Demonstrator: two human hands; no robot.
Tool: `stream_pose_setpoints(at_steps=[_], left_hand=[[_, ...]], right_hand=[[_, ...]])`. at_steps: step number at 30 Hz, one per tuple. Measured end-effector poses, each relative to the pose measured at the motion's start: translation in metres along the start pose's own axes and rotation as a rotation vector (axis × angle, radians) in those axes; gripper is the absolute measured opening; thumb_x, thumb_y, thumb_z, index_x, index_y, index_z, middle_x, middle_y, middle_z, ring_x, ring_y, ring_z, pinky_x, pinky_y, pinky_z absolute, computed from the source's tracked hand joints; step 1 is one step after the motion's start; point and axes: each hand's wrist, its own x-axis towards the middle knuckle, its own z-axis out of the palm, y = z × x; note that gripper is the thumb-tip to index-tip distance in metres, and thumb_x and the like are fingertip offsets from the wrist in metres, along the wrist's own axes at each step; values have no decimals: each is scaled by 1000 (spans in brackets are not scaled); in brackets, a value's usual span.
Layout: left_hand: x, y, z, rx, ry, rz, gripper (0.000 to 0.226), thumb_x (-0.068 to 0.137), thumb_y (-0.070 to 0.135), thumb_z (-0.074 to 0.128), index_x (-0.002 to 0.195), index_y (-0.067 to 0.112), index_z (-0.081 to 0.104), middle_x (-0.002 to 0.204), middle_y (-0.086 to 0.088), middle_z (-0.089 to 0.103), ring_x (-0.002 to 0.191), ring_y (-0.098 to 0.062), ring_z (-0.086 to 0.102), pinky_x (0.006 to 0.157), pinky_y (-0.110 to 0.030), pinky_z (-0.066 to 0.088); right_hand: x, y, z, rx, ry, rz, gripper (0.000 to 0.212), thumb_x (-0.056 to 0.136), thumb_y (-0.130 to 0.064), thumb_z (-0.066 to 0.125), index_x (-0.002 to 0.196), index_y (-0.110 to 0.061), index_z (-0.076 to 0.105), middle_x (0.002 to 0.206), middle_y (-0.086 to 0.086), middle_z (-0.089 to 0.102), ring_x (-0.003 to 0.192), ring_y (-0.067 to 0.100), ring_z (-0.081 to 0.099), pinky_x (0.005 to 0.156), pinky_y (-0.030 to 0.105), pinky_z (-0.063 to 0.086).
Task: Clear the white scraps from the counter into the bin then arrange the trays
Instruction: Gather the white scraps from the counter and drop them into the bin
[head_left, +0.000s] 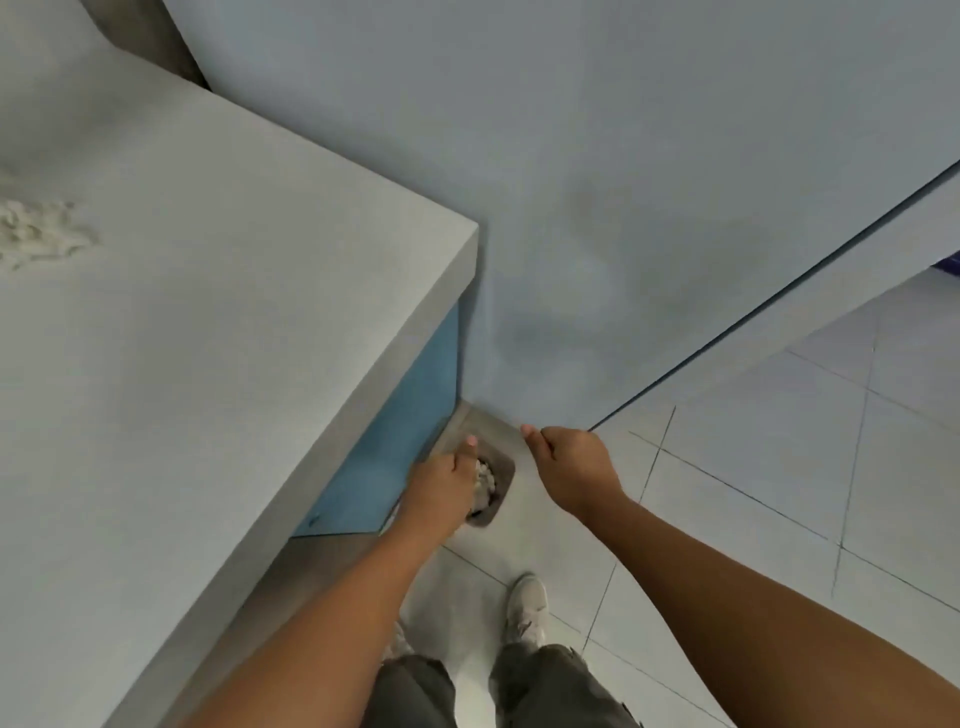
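The counter (208, 338) looks matt grey and smooth, the bin (503, 470) dull brushed metal, the floor tiles (753, 493) pale and faintly glossy.

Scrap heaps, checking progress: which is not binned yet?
The heap on the counter, far left; the other lies in the bin by the left hand.

A grey counter (208, 338) fills the space left of the left hand (441, 488), its corner lying above that hand. A blue cabinet face (410, 410) runs under its edge, just beside the same hand. Beyond both hands rises a pale blue-grey wall (571, 156), softly lit and faintly shadowed. From beside the right hand (569, 467) a dark seam (779, 291) climbs rightward. Pale floor tiles (779, 493) with dark grout spread right of it.
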Motion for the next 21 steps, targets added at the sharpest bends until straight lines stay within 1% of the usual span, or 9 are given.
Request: stream_pose_setpoints(at_steps=[2, 5, 7, 9, 11, 14, 17, 19, 21], left_hand=[[16, -28, 24, 33, -9, -93, 66, 100, 56, 31, 67, 6, 56, 92, -25, 67, 88, -37, 63, 72, -35, 46], [41, -73, 52, 54, -13, -137, 63, 100, 55, 30, 60, 10, 46, 87, -27, 64, 87, -41, 62, 71, -38, 47], [59, -103, 67, -4, -18, -183, 57, 102, 51, 33, 70, 6, 49, 85, -24, 63, 86, -41, 60, 70, -36, 43], [81, -130, 80, -81, -46, -238, 41, 97, 45, 40, 71, 16, 52, 75, -11, 57, 79, -32, 54, 71, -36, 39], [105, -156, 94, -129, -55, -280, 25, 78, 49, 44, 71, 28, 54, 71, 2, 48, 79, -23, 47, 68, -38, 37], [138, -191, 114, -50, -49, -250, 14, 84, 40, 47, 83, 30, 57, 85, -9, 60, 85, -36, 61, 78, -48, 51], [168, -213, 133, 66, -1, -194, 15, 96, 21, 49, 92, 29, 62, 98, -11, 66, 86, -32, 64, 74, -38, 53], [189, -222, 147, 59, 28, -199, 14, 97, 22, 51, 96, 28, 64, 99, -9, 68, 77, -25, 62, 64, -30, 51], [206, -231, 161, -26, 5, -228, 12, 95, 25, 54, 93, 32, 62, 104, -8, 69, 78, -23, 64, 65, -31, 55]], right_hand=[[9, 26, 25, -39, -69, 19, 54, 102, -42, 38, 52, -23, 33, 51, -2, 39, 59, 24, 45, 60, 31, 35], [25, 57, 68, -30, -122, 74, 54, 102, -44, 33, 53, -23, 35, 61, 4, 48, 67, 29, 54, 65, 34, 44], [34, 74, 100, -17, -133, 121, 56, 102, -46, 31, 52, -21, 37, 60, 5, 50, 67, 30, 55, 64, 34, 45], [44, 93, 133, 13, -126, 156, 58, 101, -45, 31, 50, -19, 37, 55, 5, 47, 64, 31, 54, 61, 34, 45], [53, 112, 168, 42, -132, 193, 58, 100, -44, 32, 48, -18, 36, 53, 6, 46, 63, 32, 53, 58, 34, 43], [59, 141, 214, 52, -174, 243, 58, 100, -45, 32, 49, -18, 36, 55, 6, 45, 65, 33, 51, 58, 33, 40], [61, 164, 247, 76, -233, 277, 60, 101, -49, 31, 50, -17, 36, 55, 5, 45, 66, 34, 52, 60, 34, 40], [61, 179, 264, 140, -267, 313, 60, 100, -49, 32, 51, -17, 34, 52, 2, 42, 60, 28, 46, 58, 34, 36], [60, 193, 280, 233, -296, 358, 52, 100, -46, 36, 56, -18, 35, 54, 0, 41, 58, 23, 41, 59, 35, 34]])
